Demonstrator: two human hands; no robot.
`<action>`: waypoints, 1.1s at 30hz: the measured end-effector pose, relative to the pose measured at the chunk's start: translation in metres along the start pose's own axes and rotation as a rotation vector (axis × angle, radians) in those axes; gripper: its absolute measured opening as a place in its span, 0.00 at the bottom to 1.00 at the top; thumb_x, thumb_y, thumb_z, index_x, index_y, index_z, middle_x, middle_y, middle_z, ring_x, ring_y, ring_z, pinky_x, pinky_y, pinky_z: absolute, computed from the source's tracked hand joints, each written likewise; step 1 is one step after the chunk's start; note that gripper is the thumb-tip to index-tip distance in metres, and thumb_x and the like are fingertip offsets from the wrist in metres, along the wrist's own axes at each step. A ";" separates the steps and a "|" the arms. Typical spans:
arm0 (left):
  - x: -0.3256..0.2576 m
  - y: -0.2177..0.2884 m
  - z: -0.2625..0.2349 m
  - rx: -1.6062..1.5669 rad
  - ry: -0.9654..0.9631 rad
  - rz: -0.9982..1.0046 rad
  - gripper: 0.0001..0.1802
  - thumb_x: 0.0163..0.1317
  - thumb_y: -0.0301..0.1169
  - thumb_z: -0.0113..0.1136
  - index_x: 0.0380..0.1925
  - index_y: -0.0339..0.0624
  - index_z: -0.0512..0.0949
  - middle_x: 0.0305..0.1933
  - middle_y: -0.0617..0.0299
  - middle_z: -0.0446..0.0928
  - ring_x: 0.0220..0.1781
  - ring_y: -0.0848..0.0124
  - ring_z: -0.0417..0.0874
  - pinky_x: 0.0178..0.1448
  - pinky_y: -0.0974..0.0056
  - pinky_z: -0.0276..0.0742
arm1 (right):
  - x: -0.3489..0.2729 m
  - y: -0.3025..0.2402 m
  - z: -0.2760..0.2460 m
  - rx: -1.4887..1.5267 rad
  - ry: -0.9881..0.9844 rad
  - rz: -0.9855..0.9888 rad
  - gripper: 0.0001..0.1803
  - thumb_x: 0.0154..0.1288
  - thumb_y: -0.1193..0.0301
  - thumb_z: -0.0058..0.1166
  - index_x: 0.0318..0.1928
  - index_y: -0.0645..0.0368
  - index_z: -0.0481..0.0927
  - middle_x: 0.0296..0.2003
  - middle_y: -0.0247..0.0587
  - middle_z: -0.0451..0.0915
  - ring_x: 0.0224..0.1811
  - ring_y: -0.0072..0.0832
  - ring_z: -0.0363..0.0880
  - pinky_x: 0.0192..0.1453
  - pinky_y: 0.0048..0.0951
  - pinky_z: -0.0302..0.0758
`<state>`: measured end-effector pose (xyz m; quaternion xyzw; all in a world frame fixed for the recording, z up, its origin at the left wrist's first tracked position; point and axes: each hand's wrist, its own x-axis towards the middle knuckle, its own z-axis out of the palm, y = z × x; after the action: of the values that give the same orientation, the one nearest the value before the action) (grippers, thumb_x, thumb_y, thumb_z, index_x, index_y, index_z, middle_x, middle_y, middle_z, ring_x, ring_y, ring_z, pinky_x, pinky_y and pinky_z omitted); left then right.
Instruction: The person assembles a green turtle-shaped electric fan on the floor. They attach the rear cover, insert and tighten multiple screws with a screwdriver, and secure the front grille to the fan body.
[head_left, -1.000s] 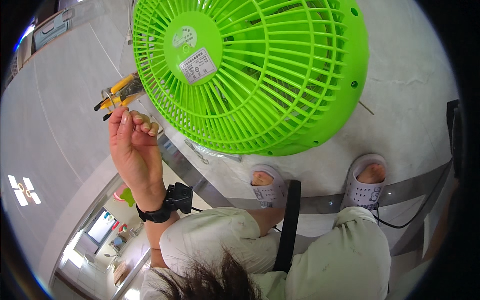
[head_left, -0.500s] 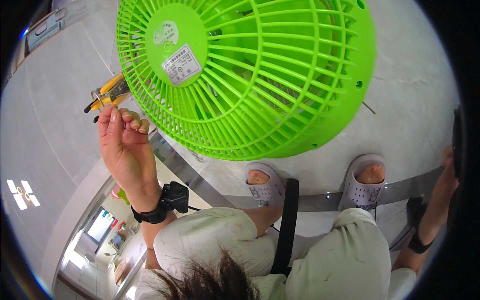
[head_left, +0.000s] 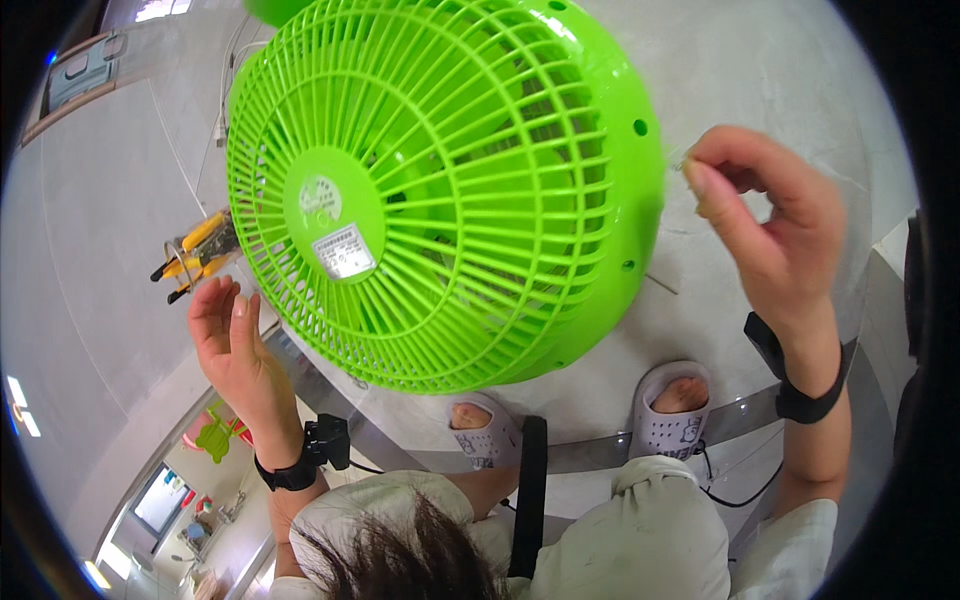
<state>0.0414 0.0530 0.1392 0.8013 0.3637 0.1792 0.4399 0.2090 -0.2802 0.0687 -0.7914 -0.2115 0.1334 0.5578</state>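
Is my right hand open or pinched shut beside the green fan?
Pinched shut: the right hand has thumb and forefinger together at their tips, beside the green fan. Whether they hold anything tiny, I cannot tell.

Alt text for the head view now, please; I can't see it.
A large bright green fan with a ribbed grille dominates the view. The person's left hand is loosely curled near yellow-and-black tools; the right hand is beside the fan's other side, fingertips drawn close, any small item unclear. Pale clogs show below.
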 end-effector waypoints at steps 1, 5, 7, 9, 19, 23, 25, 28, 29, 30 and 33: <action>0.001 -0.001 0.000 0.019 -0.004 0.002 0.17 0.65 0.25 0.53 0.54 0.40 0.68 0.54 0.60 0.69 0.59 0.71 0.69 0.62 0.61 0.66 | 0.000 0.003 0.001 -0.039 0.017 -0.009 0.06 0.58 0.80 0.58 0.37 0.65 0.79 0.29 0.34 0.79 0.27 0.17 0.76 0.33 0.16 0.72; 0.005 -0.006 0.001 0.006 -0.026 -0.015 0.17 0.65 0.26 0.54 0.53 0.40 0.68 0.54 0.59 0.69 0.58 0.70 0.69 0.62 0.62 0.65 | 0.003 0.017 0.004 -0.061 0.087 -0.011 0.05 0.55 0.80 0.60 0.34 0.64 0.79 0.25 0.37 0.80 0.24 0.21 0.78 0.30 0.18 0.74; 0.007 -0.007 0.002 0.005 -0.041 -0.018 0.17 0.65 0.26 0.54 0.53 0.40 0.68 0.55 0.59 0.69 0.58 0.70 0.69 0.61 0.63 0.65 | 0.009 0.021 0.006 -0.085 0.091 -0.054 0.05 0.54 0.80 0.60 0.32 0.63 0.79 0.24 0.38 0.79 0.23 0.25 0.77 0.28 0.21 0.73; 0.008 -0.008 0.002 0.005 -0.038 -0.032 0.17 0.64 0.27 0.54 0.53 0.40 0.68 0.55 0.59 0.68 0.57 0.70 0.69 0.61 0.65 0.65 | 0.017 0.025 0.008 -0.124 0.051 -0.102 0.04 0.53 0.79 0.60 0.31 0.63 0.79 0.24 0.39 0.79 0.22 0.30 0.77 0.27 0.25 0.73; 0.006 -0.011 0.002 -0.004 -0.045 -0.076 0.17 0.65 0.27 0.54 0.53 0.40 0.68 0.54 0.60 0.70 0.52 0.74 0.71 0.55 0.69 0.67 | 0.039 0.023 0.003 -0.337 -0.135 -0.208 0.05 0.50 0.76 0.60 0.30 0.61 0.79 0.22 0.45 0.78 0.24 0.41 0.77 0.28 0.34 0.73; 0.006 -0.011 0.001 -0.019 -0.036 -0.073 0.17 0.64 0.27 0.55 0.53 0.41 0.69 0.54 0.61 0.70 0.51 0.75 0.71 0.53 0.70 0.68 | 0.040 0.021 0.002 -0.339 -0.167 -0.186 0.06 0.50 0.75 0.61 0.31 0.61 0.79 0.22 0.43 0.78 0.23 0.39 0.77 0.28 0.33 0.73; 0.006 -0.012 0.000 -0.029 -0.019 -0.090 0.16 0.65 0.27 0.55 0.52 0.41 0.69 0.53 0.61 0.70 0.51 0.74 0.71 0.53 0.70 0.68 | 0.040 0.020 0.001 -0.329 -0.180 -0.163 0.08 0.50 0.75 0.62 0.32 0.60 0.79 0.22 0.42 0.78 0.22 0.37 0.77 0.27 0.32 0.73; 0.006 -0.013 -0.003 -0.037 -0.025 -0.088 0.16 0.65 0.26 0.55 0.51 0.41 0.69 0.52 0.61 0.70 0.52 0.74 0.72 0.54 0.69 0.69 | 0.037 0.019 0.000 -0.289 -0.167 -0.113 0.10 0.50 0.75 0.63 0.35 0.60 0.79 0.22 0.39 0.78 0.20 0.32 0.75 0.26 0.28 0.72; 0.005 -0.014 -0.004 -0.035 -0.032 -0.080 0.15 0.65 0.26 0.55 0.51 0.41 0.69 0.52 0.61 0.70 0.52 0.73 0.72 0.54 0.68 0.70 | 0.035 0.018 0.000 -0.268 -0.157 -0.080 0.10 0.51 0.76 0.63 0.35 0.60 0.78 0.22 0.38 0.78 0.20 0.29 0.75 0.25 0.27 0.72; 0.005 -0.015 -0.006 -0.033 -0.019 -0.078 0.15 0.65 0.26 0.55 0.51 0.41 0.69 0.52 0.61 0.70 0.52 0.73 0.72 0.54 0.67 0.71 | 0.034 0.017 0.000 -0.230 -0.152 -0.042 0.11 0.51 0.76 0.63 0.36 0.60 0.78 0.22 0.37 0.77 0.20 0.27 0.75 0.25 0.25 0.71; 0.006 -0.020 -0.014 -0.039 0.021 -0.074 0.14 0.64 0.26 0.55 0.50 0.41 0.70 0.51 0.61 0.70 0.51 0.72 0.73 0.53 0.66 0.73 | 0.033 0.018 0.000 -0.119 -0.037 0.048 0.09 0.55 0.75 0.62 0.37 0.61 0.78 0.22 0.34 0.77 0.20 0.19 0.73 0.26 0.21 0.70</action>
<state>0.0285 0.0729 0.1299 0.7764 0.3943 0.1784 0.4581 0.2410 -0.2699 0.0527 -0.8254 -0.2102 0.1488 0.5024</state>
